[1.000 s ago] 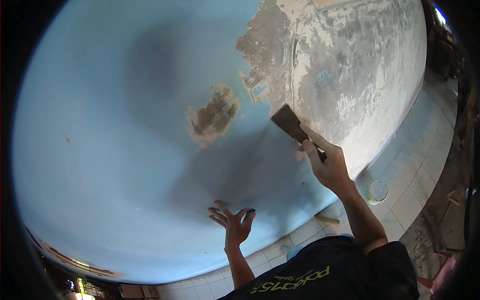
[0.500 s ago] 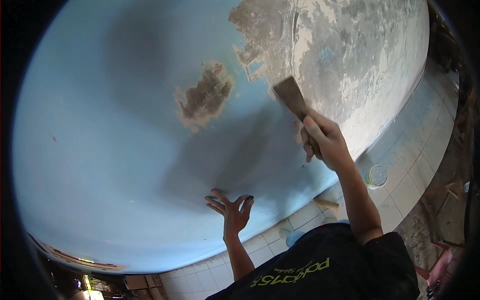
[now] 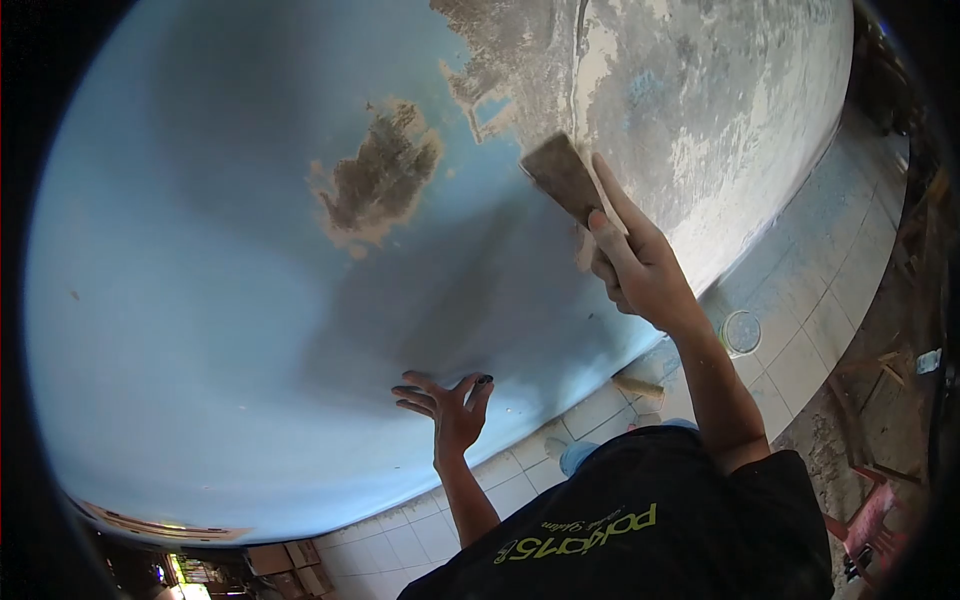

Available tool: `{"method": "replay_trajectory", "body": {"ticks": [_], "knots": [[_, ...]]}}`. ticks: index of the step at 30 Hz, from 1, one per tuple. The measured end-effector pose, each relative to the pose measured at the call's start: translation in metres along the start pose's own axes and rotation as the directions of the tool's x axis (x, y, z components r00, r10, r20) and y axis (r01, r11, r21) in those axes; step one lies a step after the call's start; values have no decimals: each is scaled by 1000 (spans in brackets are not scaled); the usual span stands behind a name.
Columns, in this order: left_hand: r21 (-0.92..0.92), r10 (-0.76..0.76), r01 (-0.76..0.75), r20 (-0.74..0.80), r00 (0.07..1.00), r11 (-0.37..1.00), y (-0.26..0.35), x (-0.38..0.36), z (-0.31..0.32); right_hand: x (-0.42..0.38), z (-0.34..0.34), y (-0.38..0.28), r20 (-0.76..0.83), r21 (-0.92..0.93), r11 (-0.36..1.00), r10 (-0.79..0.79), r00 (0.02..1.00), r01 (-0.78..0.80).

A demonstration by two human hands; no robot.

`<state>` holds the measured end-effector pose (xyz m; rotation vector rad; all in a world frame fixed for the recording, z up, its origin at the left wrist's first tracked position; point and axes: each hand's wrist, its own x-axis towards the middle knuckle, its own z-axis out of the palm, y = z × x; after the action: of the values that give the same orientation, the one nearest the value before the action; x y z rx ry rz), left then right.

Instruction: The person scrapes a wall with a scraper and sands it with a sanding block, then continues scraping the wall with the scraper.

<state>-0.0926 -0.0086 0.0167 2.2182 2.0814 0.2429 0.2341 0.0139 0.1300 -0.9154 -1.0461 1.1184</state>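
A scraper with a wide, worn blade is gripped in my right hand, whose index finger stretches along the blade's side. The blade's edge lies over the blue paint just left of the bare grey area, below a small blue island of paint. My left hand is raised lower down in front of the blue wall. Its thumb and index finger pinch a small dark object, too small to name, while the other fingers spread toward the wall. A bare brownish patch shows in the paint.
The stripped grey wall section curves away on the right. A white bucket stands on the tiled floor, near a paint roller. A red plastic chair and wooden pieces lie beyond the floor's edge.
My right hand has brought the scraper slightly up and left, and its index finger now extends along the blade. The view has shifted a little; my left hand keeps its pinch.
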Motion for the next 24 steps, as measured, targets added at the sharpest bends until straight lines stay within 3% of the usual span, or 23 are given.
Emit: {"method": "replay_trajectory", "body": {"ticks": [1,3,6,13,15,19,21,22,24], "knots": [[-10,6,-6,-11,1000,1000,-2,0,2,0,-2,5,0,-1,1000,-4,1000,4],[-28,1,-2,-35,999,1000,-4,3,4,2,-5,16,-64,45,975,220,973,-217],[-1,-28,28,7,1000,1000,-2,2,4,14,-10,9,-16,-76,977,201,980,-201],[-22,-71,71,18,997,997,-2,5,6,17,-21,13,110,-69,992,116,987,-109],[-17,-74,74,26,997,997,-1,4,7,19,-15,6,-24,-209,973,95,995,-98],[-10,-68,68,30,997,998,1,4,3,24,-17,0,11,-288,958,-10,1000,13],[-16,-76,76,29,997,997,-2,3,5,16,-18,3,-63,-297,944,129,990,-142],[-9,-69,70,12,998,998,-3,4,8,21,-16,0,-59,-306,942,124,990,-136],[-4,-63,63,12,998,998,-5,1,11,26,-8,-6,-56,-380,925,-32,998,9]]}}
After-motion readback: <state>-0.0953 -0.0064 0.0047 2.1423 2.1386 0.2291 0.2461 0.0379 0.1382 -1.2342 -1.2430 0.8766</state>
